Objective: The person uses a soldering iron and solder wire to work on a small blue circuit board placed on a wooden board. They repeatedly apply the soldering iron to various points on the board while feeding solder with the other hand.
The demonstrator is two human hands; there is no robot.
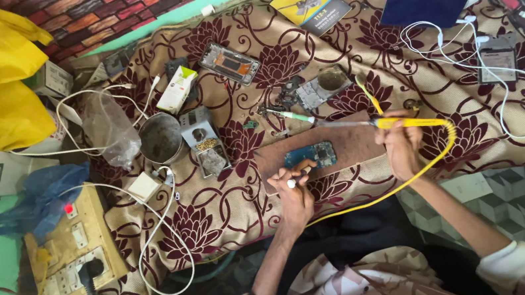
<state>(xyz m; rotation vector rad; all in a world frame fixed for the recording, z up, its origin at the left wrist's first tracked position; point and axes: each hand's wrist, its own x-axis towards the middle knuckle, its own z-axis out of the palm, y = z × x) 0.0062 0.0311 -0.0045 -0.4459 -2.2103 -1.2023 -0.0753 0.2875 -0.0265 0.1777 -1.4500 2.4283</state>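
Soldering under way, seemingly — right hand [402,147] grasps yellow-handled soldering iron [400,124], left hand [294,187] pinches thin white-tipped tool [297,178] beside blue circuit board [309,156] — steadiness needed.

Soft, even daylight with faint shadows, mild blur throughout, wide-angle bending at the edges, no harsh glare.
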